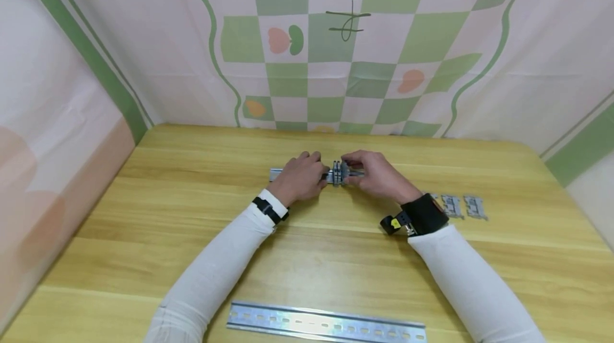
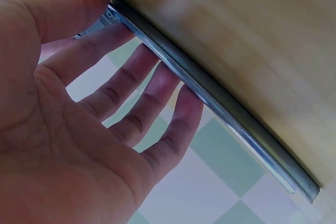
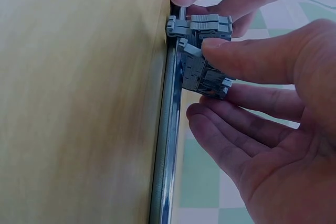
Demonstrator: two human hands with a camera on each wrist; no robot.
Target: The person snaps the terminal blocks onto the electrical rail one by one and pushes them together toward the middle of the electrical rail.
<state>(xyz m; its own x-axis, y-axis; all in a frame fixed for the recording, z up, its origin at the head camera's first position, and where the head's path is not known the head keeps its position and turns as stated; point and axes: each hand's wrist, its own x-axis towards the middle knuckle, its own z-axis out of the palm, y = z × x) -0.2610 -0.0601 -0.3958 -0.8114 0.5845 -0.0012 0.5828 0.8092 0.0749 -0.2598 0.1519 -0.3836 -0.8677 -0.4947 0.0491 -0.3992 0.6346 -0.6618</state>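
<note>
A metal DIN rail [image 1: 275, 173] lies on the table in front of me, with grey terminal blocks [image 1: 337, 172] clipped side by side near its middle. My left hand [image 1: 302, 175] holds the rail left of them, thumb on one edge and fingertips along the other, as the left wrist view shows. Between thumb and fingers my right hand [image 1: 379, 175] pinches another grey terminal block [image 3: 195, 72]. This block stands tilted at the rail [image 3: 167, 124], right beside the clipped ones [image 3: 205, 24].
More terminal blocks [image 1: 474, 206] lie in a row at the right, partly behind the right wrist. A longer slotted rail [image 1: 326, 323] lies near the front of the wooden table [image 1: 120, 236]. A patterned curtain [image 1: 331, 76] hangs behind the table's far edge.
</note>
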